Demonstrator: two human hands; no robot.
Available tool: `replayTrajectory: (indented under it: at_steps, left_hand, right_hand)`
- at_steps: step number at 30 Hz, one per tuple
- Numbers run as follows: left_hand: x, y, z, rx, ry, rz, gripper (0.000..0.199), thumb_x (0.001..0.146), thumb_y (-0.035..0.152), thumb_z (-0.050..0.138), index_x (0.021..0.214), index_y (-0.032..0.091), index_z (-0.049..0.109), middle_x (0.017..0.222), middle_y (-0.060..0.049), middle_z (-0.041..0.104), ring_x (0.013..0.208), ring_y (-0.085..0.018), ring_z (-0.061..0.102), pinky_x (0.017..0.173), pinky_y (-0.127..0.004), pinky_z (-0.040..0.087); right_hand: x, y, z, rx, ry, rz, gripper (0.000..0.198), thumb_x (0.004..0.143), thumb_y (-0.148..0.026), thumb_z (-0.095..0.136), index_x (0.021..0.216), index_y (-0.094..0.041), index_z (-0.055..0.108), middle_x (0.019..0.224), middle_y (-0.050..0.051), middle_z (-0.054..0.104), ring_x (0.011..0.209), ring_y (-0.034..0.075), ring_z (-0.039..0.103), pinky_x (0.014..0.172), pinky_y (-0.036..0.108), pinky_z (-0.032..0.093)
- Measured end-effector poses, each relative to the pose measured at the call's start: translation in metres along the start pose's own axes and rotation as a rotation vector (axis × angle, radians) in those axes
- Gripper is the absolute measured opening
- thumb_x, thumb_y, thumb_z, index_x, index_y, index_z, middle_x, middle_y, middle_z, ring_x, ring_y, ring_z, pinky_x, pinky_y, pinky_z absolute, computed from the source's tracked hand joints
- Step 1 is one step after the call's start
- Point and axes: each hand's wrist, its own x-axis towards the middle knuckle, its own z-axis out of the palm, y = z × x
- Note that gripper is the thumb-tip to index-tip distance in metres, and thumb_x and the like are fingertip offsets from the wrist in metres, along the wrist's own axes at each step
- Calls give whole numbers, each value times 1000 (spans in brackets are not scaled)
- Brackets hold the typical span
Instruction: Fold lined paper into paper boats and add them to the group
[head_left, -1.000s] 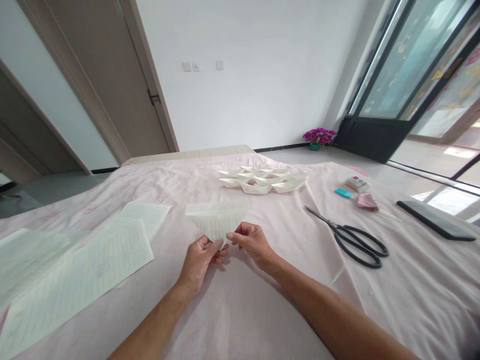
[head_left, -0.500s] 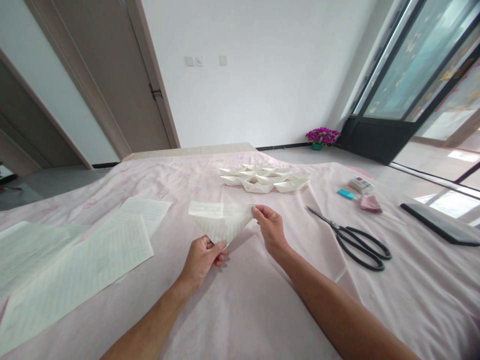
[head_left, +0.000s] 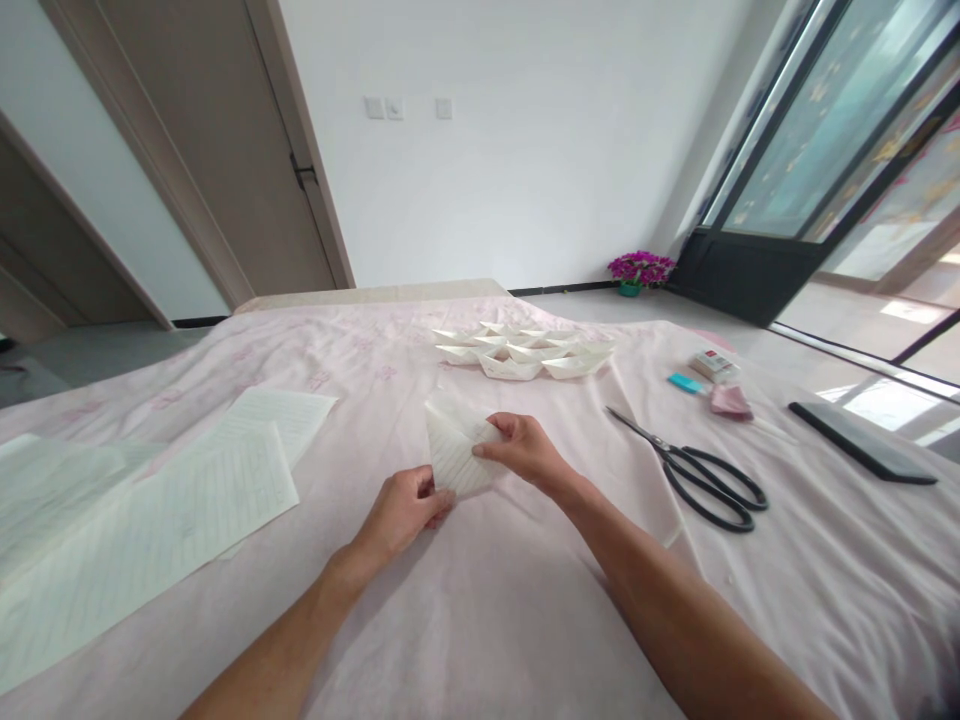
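Observation:
A folded sheet of lined paper (head_left: 457, 445) is held between my two hands, just above the pink cloth. My left hand (head_left: 409, 505) pinches its lower left corner between thumb and fingers. At the paper's right side, my right hand (head_left: 521, 450) grips the edge, with the thumb over the front face. Beyond the hands, several white folded paper boats (head_left: 517, 350) stand close together on the cloth. Loose lined sheets (head_left: 180, 525) lie overlapping to the left of my left hand.
Black-handled scissors (head_left: 690, 475) lie right of my right arm, tips pointing away. Farther right are a blue eraser-like block (head_left: 684, 383), a small box (head_left: 712, 365), a pink item (head_left: 730, 401) and a dark flat device (head_left: 859, 445). Pink patterned cloth (head_left: 480, 620) covers the surface.
The folded paper has turned from a flat-topped, downward-pointing triangle to a tilted, pointed shape. My right hand has moved slightly left and down its edge. My left hand keeps its pinch.

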Motion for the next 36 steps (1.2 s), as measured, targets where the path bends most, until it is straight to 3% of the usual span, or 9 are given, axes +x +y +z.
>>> replayTrajectory:
  at_steps: [8, 13, 15, 18, 20, 25, 29, 32, 36]
  left_hand:
    - [11, -9, -21, -88, 254, 12, 41, 77, 56, 64, 64, 18, 57, 56, 1, 55, 50, -10, 48, 47, -20, 35]
    - [18, -16, -42, -67, 362, 9, 43, 77, 60, 59, 69, 18, 59, 58, 2, 54, 54, -12, 50, 50, -21, 38]
    - [21, -19, -51, 34, 341, 2, 42, 77, 59, 58, 65, 19, 58, 56, 2, 53, 55, -13, 50, 51, -22, 36]
    - [27, -21, -64, 285, 312, -3, 42, 79, 56, 55, 58, 20, 52, 51, 4, 48, 54, -13, 47, 52, -22, 30]
    - [33, -19, -69, 504, 285, 25, 41, 83, 54, 50, 59, 20, 51, 53, 4, 49, 54, -13, 46, 53, -23, 27]
    - [56, -6, -73, 806, 163, 132, 36, 87, 47, 50, 63, 21, 54, 62, 1, 59, 60, -15, 53, 57, -25, 27]
    - [68, 0, -68, 819, 127, 174, 28, 85, 41, 59, 66, 21, 57, 65, 1, 61, 63, -15, 56, 58, -25, 30]
    - [65, 2, -62, 816, 177, 207, 13, 84, 33, 62, 90, 22, 64, 85, -1, 67, 77, -16, 61, 65, -25, 37]
    - [41, 7, -55, 796, 127, 397, 18, 90, 25, 56, 105, 22, 65, 103, -3, 67, 92, -16, 62, 80, -26, 44]
  right_hand:
    - [-10, -9, 10, 379, -60, 236, 15, 59, -25, 73, 70, -15, 69, 62, 0, 67, 54, 14, 57, 52, 24, 42]
    - [-15, -5, 14, 131, -420, 203, 23, 74, -39, 68, 69, -16, 71, 67, 3, 70, 57, 14, 60, 57, 25, 46]
    - [-13, 0, 6, -54, -358, 214, 36, 81, -48, 61, 63, -18, 68, 61, 4, 69, 53, 15, 59, 56, 26, 45]
    - [-8, 3, -7, -394, 7, 48, 34, 85, -48, 60, 66, -21, 69, 61, 2, 68, 54, 14, 56, 57, 26, 41]
    - [-7, 2, -10, -518, 63, -163, 20, 82, -43, 67, 81, -24, 73, 77, 2, 72, 69, 16, 62, 68, 28, 44]
    - [-8, 2, 2, -642, -206, -583, 49, 71, -43, 81, 116, -29, 69, 123, 4, 66, 115, 24, 55, 99, 38, 39]
    - [-8, 10, 12, -721, -293, -614, 48, 79, -45, 75, 122, -27, 65, 121, 5, 67, 115, 25, 55, 98, 39, 40]
    - [-8, 11, 14, -744, -327, -636, 35, 90, -43, 63, 120, -25, 65, 118, 7, 68, 110, 23, 59, 96, 38, 42]
    - [-11, 9, 15, -769, -340, -665, 28, 95, -41, 56, 115, -24, 66, 121, 7, 67, 110, 22, 60, 96, 37, 43]
